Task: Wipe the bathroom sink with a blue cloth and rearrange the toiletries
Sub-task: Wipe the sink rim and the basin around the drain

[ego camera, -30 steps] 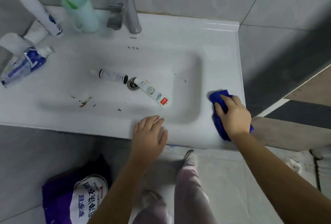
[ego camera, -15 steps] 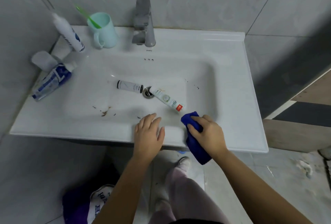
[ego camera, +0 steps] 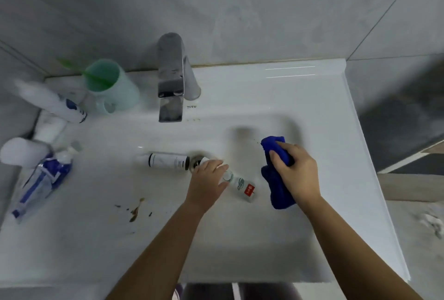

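Sink (ego camera: 288, 98) fills most of the shot: white ceramic, backed by grey wall tiles (ego camera: 240, 11), with a chrome faucet (ego camera: 170, 76) at the back. Big change from half a second ago: both hands were parked at the front rim then, with the cloth hanging over the edge. Now they're both down in the basin.

The right hand (ego camera: 295, 172) grips the blue cloth (ego camera: 276, 189), bunched up and pressed on the right side of the basin floor. The left hand (ego camera: 209, 179) lies over the cap end of the toothpaste tube (ego camera: 243, 185), which lies flat beside the drain (ego camera: 195, 162). Can't tell if the fingers have actually closed on it. A small white bottle (ego camera: 168, 161) lies on its side just left of the drain, same spot as before.

On the left ledge there's a mint cup (ego camera: 115, 90) with a green toothbrush (ego camera: 93, 75) standing in it. A tall white bottle (ego camera: 52, 102) with a blue label leans next to it, and a crumpled blue-and-white pouch (ego camera: 40, 184) lies flat nearer the front. Brown crumbs (ego camera: 135, 211) are scattered on the basin's front left.
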`<state>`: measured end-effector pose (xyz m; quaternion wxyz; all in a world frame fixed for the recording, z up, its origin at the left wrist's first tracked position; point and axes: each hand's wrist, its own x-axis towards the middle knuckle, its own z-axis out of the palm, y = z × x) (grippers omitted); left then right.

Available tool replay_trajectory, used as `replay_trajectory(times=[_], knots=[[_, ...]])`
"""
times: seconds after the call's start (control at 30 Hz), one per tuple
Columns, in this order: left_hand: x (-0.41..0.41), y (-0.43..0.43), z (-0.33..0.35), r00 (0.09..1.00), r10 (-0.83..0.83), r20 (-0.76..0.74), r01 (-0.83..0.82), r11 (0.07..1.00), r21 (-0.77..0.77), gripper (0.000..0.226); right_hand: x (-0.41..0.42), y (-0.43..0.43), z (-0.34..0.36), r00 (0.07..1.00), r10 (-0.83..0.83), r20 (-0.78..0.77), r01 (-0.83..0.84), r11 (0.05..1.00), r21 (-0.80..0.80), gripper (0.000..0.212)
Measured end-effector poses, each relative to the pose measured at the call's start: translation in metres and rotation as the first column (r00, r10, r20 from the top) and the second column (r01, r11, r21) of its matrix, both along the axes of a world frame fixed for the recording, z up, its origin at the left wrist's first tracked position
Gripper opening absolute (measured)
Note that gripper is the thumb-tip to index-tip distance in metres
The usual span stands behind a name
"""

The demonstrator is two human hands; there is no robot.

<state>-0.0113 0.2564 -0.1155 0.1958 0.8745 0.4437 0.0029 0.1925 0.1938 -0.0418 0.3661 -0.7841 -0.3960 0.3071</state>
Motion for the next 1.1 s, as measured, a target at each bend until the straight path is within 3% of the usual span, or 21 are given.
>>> replay_trajectory(times=[0.17,0.3,0.57,0.67,0.83,0.93,1.1], knots=[[0.008,0.031,-0.035,0.986,-0.164,-0.004,0.162,0.979,-0.126,0.042,-0.009,0.004,-0.01,0.981,-0.186,-0.062,0.184,0.982,-0.043,0.018],[0.013,0.042,-0.05,0.932,-0.357,-0.06,0.348,0.929,-0.126,0.05,-0.021,0.0,-0.014,0.937,-0.334,-0.099,0.328,0.942,-0.068,0.018],[0.02,0.051,-0.043,0.888,-0.454,-0.069,0.439,0.884,-0.159,0.048,-0.032,-0.018,-0.004,0.878,-0.463,-0.121,0.461,0.886,-0.046,0.017],[0.025,0.047,-0.035,0.916,-0.402,-0.016,0.393,0.903,-0.17,0.048,-0.027,-0.025,0.005,0.864,-0.487,-0.129,0.49,0.872,-0.014,0.018],[0.041,0.038,-0.009,0.954,-0.153,0.258,0.195,0.969,-0.149,0.033,-0.008,-0.035,0.024,0.849,-0.504,-0.157,0.514,0.857,0.027,0.018],[0.059,0.037,0.015,0.923,0.005,0.384,0.061,0.985,-0.16,0.029,0.009,-0.036,0.036,0.849,-0.502,-0.163,0.516,0.854,0.061,0.018],[0.101,0.053,0.06,0.857,0.035,0.514,-0.003,0.998,-0.063,0.034,0.045,-0.027,0.061,0.857,-0.48,-0.188,0.506,0.854,0.121,0.023]])
